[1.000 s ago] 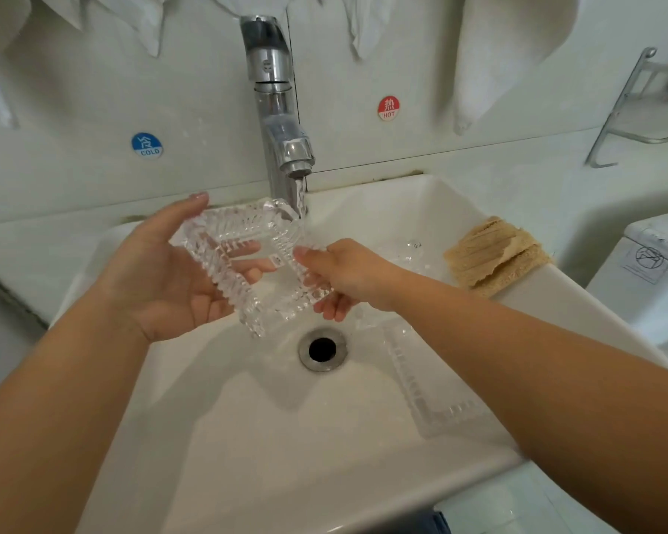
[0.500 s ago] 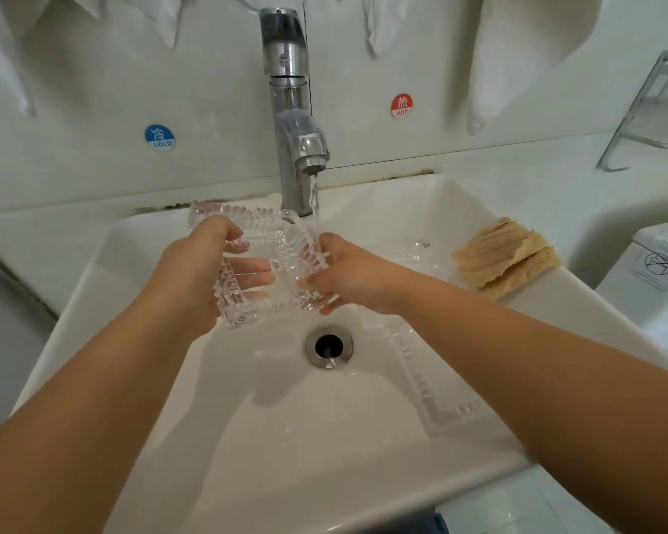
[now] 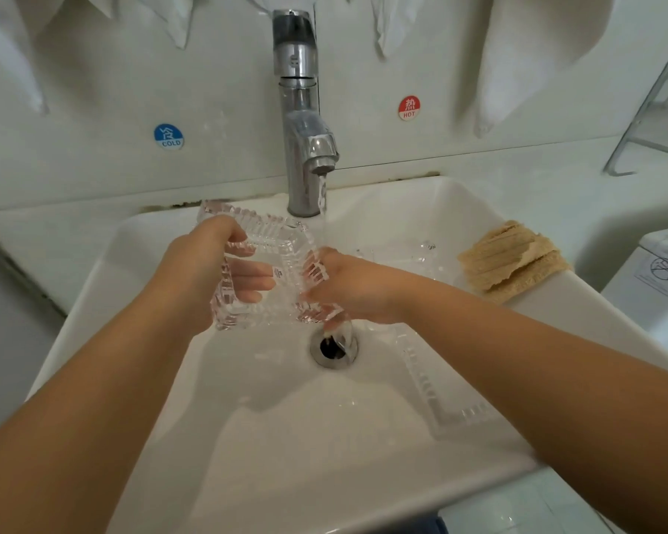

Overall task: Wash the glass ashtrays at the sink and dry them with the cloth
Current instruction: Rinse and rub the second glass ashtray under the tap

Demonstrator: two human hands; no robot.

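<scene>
Glass ashtray (image 3: 265, 271) held tilted above sink (image 3: 162, 437), beside tap (image 3: 299, 121) stream. Left hand (image 3: 201, 271) gripping left rim; right hand (image 3: 348, 287) gripping right rim. Second ashtray (image 3: 436, 395) lying in basin under right forearm.

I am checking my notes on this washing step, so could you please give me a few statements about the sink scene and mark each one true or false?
1. Water is running from the tap. True.
2. The left hand and the right hand both hold one glass ashtray. True.
3. The tan cloth lies in the basin over the drain. False: it rests on the right rim of the sink, away from the drain.
4. A second glass ashtray lies in the basin, partly under the right forearm. True.
5. The blue COLD sticker is to the right of the tap. False: it is to the left; the red HOT sticker is to the right.
</scene>
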